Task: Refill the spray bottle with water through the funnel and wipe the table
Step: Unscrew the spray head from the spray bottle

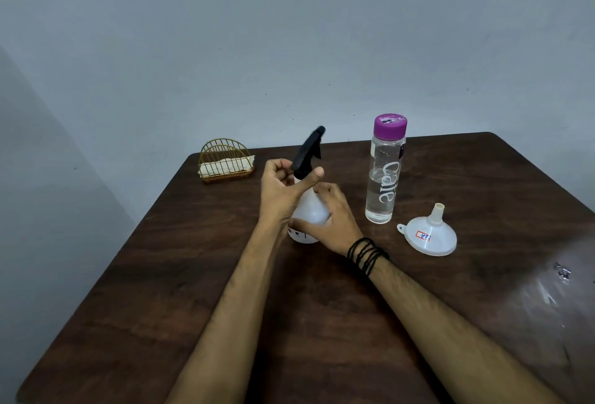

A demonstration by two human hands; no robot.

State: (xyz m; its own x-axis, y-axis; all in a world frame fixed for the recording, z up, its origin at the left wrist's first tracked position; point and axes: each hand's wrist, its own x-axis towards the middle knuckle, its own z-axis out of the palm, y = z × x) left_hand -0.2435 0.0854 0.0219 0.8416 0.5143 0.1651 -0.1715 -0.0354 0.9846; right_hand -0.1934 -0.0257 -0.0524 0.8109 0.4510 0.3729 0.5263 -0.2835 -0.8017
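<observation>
So the biggest thing here is the dark brown wooden desk (161, 275), which fills most of the view and sits pushed up against a plain grey wall (289, 33). There's a shiny glare patch on its right side.

Both bare forearms reach in from the bottom of the frame and meet at the spray bottle (310, 210), which stands upright near the middle of the desk. It has a cloudy white body and a black trigger head on top. The right hand (331, 220) wraps around the lower body of the bottle, its grip clamped on it, and there's a bunch of black cord bands (367, 255) on that wrist. The left hand (283, 191) sits higher up, its grip closed around the bottle's neck right under the black head, thumb sticking out across the front.

Just to the right stands a tall clear water bottle (384, 172) with a purple cap, upright, lid on, roughly half full of water. It's near the spray bottle but not touching it.

In front of that and a little further right, a white plastic funnel (429, 236) lies mouth-down on the desk, spout pointing up, with a small red-edged sticker on it.

Back left, near the far edge, a small gold wire holder (225, 160) carries a folded pale cloth (225, 167).
</observation>
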